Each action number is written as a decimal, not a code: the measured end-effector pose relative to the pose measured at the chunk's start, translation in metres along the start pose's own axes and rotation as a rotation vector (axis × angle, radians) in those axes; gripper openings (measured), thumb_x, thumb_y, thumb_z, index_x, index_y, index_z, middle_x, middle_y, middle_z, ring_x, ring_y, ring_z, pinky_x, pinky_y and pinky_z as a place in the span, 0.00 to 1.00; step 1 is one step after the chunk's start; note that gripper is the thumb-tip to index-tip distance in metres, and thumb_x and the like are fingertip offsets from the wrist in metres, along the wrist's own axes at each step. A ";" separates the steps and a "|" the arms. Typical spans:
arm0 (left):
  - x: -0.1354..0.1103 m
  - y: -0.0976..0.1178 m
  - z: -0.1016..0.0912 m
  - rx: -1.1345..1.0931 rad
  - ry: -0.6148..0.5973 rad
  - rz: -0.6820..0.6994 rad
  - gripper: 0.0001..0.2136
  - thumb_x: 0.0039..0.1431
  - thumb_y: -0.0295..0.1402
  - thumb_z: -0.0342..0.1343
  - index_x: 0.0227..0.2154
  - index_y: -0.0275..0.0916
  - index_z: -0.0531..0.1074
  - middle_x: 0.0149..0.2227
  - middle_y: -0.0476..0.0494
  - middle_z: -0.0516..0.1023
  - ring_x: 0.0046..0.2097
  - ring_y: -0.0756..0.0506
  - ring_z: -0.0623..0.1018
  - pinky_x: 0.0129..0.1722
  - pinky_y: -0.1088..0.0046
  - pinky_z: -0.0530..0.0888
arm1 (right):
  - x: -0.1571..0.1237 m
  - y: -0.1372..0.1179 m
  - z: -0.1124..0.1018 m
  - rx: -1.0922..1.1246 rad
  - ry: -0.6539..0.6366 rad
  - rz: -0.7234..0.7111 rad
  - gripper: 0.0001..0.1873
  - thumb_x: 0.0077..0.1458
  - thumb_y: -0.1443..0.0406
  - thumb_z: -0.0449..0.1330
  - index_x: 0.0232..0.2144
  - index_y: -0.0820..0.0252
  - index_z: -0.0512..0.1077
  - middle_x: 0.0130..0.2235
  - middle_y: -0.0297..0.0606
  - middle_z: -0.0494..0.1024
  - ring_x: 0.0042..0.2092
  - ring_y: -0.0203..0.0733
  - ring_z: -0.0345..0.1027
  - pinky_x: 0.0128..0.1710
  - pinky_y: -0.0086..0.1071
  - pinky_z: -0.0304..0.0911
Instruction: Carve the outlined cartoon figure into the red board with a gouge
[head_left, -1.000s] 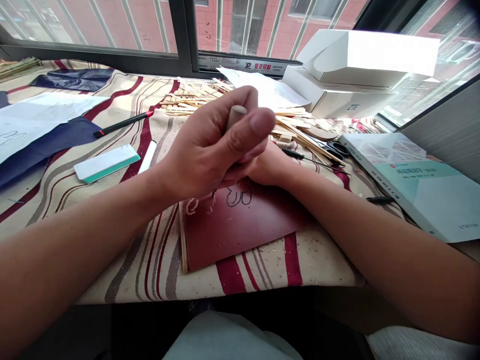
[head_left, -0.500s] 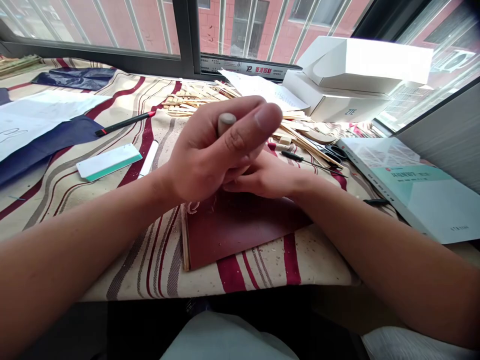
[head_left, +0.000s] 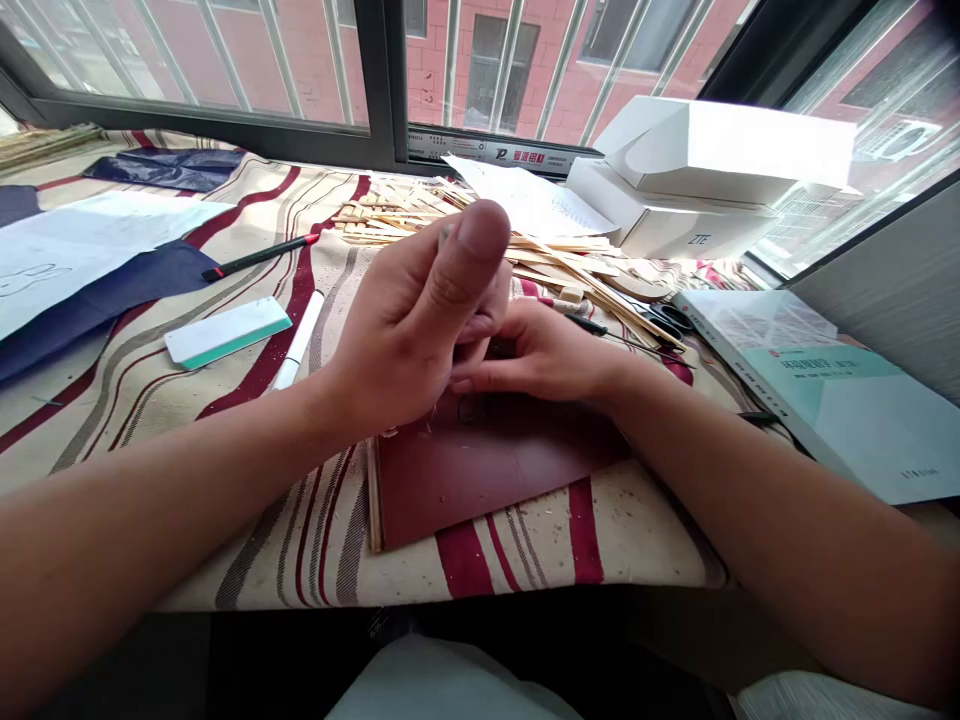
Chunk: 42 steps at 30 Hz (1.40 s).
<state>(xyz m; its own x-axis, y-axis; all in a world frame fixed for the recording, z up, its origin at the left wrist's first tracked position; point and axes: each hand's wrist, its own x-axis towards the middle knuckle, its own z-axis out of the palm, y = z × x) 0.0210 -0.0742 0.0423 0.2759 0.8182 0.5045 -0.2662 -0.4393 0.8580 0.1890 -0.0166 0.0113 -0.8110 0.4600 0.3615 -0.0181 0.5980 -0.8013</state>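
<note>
My left hand (head_left: 420, 310) is closed in a fist round a grey tool handle, whose tip is now nearly hidden behind my thumb. The fist hovers over the far end of a dark red board (head_left: 487, 470) that lies on the striped cloth. My right hand (head_left: 540, 355) rests on the board just behind the fist, fingers pressed flat and together against its surface. Pale wood shavings lie along the board's left edge. The tool's working end and the drawn lines on the board are hidden under my hands.
A pile of thin wooden sticks (head_left: 555, 255) lies behind my hands, with scissors (head_left: 667, 315) at its right. White boxes (head_left: 697, 180) and a book (head_left: 832, 390) are at the right. A white pen (head_left: 296, 340), a green-edged block (head_left: 225, 330), a black-red pencil (head_left: 259, 255) and dark blue sheets (head_left: 90, 295) lie left.
My left fist has tilted so the thumb now covers the grey handle top. My right hand has slid forward on the board, covering the drawn outline seen a second ago.
</note>
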 end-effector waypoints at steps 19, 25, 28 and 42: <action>0.010 -0.011 -0.004 -0.037 -0.172 0.021 0.23 0.69 0.44 0.63 0.22 0.40 0.63 0.18 0.56 0.58 0.19 0.56 0.65 0.18 0.79 0.62 | -0.001 0.031 -0.014 -0.568 0.278 0.092 0.02 0.56 0.69 0.59 0.32 0.59 0.72 0.35 0.40 0.77 0.41 0.46 0.70 0.49 0.44 0.65; 0.009 -0.010 0.000 0.097 -0.143 0.047 0.24 0.74 0.46 0.55 0.22 0.42 0.61 0.18 0.57 0.57 0.20 0.56 0.65 0.20 0.79 0.63 | -0.001 0.030 -0.013 -0.593 0.271 0.126 0.01 0.54 0.68 0.59 0.32 0.58 0.71 0.37 0.39 0.77 0.43 0.47 0.70 0.51 0.45 0.67; 0.007 -0.009 0.003 0.113 -0.151 0.089 0.24 0.73 0.47 0.57 0.22 0.41 0.62 0.19 0.56 0.57 0.21 0.55 0.66 0.22 0.78 0.64 | -0.001 0.027 -0.011 -0.628 0.277 0.141 0.02 0.54 0.69 0.59 0.31 0.58 0.70 0.39 0.41 0.78 0.46 0.49 0.71 0.54 0.46 0.67; 0.004 -0.009 0.011 0.298 -0.166 0.090 0.19 0.74 0.37 0.49 0.24 0.41 0.59 0.23 0.58 0.57 0.21 0.58 0.72 0.25 0.82 0.69 | 0.001 0.046 -0.013 -0.649 0.282 0.243 0.08 0.63 0.61 0.63 0.34 0.55 0.68 0.40 0.40 0.79 0.55 0.51 0.70 0.59 0.42 0.65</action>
<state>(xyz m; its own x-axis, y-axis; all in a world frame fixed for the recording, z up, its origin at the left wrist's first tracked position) 0.0343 -0.0714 0.0376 0.4166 0.7107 0.5668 -0.0214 -0.6157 0.7877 0.1947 0.0201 -0.0185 -0.5662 0.7269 0.3887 0.5620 0.6854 -0.4630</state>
